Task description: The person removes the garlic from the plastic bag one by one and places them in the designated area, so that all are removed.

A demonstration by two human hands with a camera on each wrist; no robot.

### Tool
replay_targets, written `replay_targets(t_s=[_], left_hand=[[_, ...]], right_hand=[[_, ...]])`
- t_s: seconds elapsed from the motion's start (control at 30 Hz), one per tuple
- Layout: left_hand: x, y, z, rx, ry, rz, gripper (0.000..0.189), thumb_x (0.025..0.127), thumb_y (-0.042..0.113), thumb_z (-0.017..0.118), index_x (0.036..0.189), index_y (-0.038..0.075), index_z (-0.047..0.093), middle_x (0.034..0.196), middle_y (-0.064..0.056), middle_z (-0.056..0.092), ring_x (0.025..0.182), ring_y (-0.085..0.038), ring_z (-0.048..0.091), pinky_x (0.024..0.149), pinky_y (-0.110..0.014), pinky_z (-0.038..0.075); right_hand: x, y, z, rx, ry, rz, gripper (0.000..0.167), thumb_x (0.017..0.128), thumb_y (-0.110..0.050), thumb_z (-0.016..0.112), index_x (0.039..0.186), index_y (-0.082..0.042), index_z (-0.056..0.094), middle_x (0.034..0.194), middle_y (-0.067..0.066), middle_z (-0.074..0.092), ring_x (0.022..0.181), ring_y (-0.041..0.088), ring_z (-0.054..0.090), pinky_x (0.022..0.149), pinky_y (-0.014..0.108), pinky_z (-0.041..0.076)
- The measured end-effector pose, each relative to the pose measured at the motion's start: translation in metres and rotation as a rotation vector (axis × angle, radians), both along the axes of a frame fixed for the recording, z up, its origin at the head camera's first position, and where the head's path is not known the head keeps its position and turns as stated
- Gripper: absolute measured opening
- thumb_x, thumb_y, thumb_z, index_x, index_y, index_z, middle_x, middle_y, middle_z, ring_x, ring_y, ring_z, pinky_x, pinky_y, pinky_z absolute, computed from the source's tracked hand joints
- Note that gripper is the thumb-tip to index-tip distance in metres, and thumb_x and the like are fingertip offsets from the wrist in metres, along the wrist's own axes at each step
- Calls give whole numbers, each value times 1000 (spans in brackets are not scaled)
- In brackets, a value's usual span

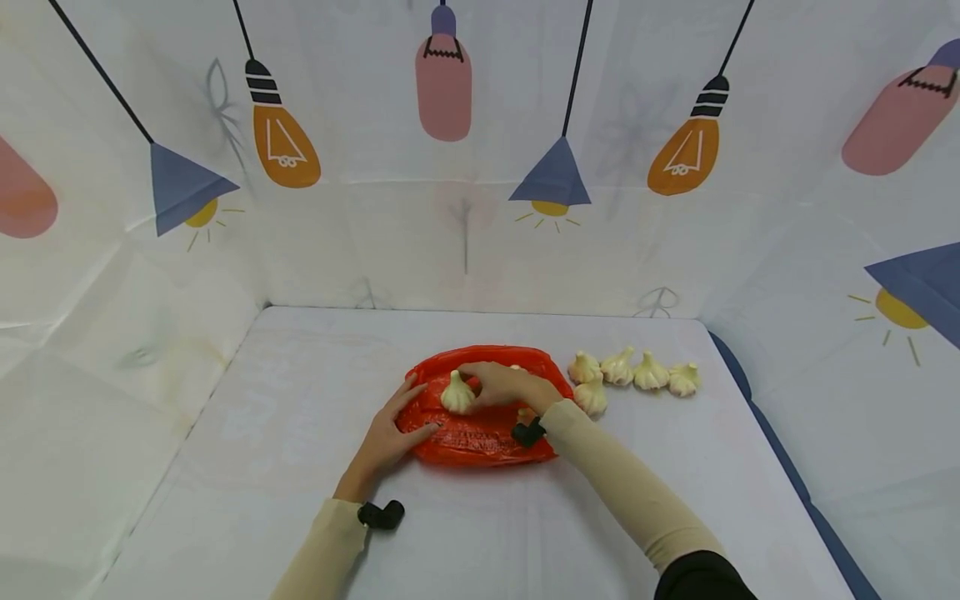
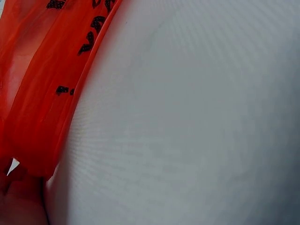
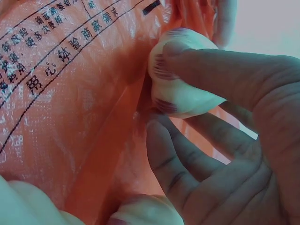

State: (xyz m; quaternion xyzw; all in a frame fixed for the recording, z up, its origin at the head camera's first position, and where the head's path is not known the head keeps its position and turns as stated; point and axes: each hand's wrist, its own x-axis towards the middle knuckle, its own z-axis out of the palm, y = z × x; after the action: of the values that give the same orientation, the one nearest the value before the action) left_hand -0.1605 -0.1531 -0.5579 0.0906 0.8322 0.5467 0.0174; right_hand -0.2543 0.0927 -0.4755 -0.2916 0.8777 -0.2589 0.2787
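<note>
A garlic bulb (image 1: 455,394) is pinched between the thumb and fingers of my right hand (image 1: 504,387), over the red plastic bag (image 1: 468,421). In the right wrist view, purple streaks show on this pale bulb (image 3: 180,98). More garlic bulbs (image 3: 147,211) lie on the bag below the hand. My left hand (image 1: 388,433) rests at the bag's left edge, its fingers extended and its thumb reaching over the plastic. The left wrist view catches only part of that hand (image 2: 21,199), beside the bag's edge (image 2: 51,131).
Several garlic bulbs (image 1: 651,372) sit grouped on the white table (image 1: 300,358), to the right of the bag. A white sheet printed with lamps (image 1: 375,233) hangs behind the table and along its sides.
</note>
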Motion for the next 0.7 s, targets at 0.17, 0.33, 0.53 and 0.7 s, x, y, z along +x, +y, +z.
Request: replay_targets(t_s=[0.17,0.33,0.53,0.7], left_hand=[[1,0,0,-3,-12,8,74,88,38,82,153,22,51,171,0,27,159,-33,19,124,-65,21],[1,1,0,-2,-6,8,74,88,37,82,153,22,51,170,3,27,159,-31,20,124,-64,22],[1,1,0,6,9,0,73,88,33,83,153,19,51,170,1,27,159,-31,20,125,-62,22],[1,0,0,4,25,-1,73,88,32,82,153,18,51,171,-2,27,159,-34,21,124,-64,22]], right_hand=[[0,-1,-4,-12,-5,-6,75,93,-31,78,157,-13,43,144,5,57,119,19,56,107,45,51],[-2,0,-7,-29,32,23,72,92,-30,78,153,-10,46,145,6,58,116,18,58,105,41,52],[-5,1,-6,-30,50,27,72,89,-31,79,151,-10,49,145,6,58,117,17,59,104,41,53],[-5,3,-3,-32,45,20,72,88,-30,80,150,-11,50,144,6,59,118,16,59,105,40,52]])
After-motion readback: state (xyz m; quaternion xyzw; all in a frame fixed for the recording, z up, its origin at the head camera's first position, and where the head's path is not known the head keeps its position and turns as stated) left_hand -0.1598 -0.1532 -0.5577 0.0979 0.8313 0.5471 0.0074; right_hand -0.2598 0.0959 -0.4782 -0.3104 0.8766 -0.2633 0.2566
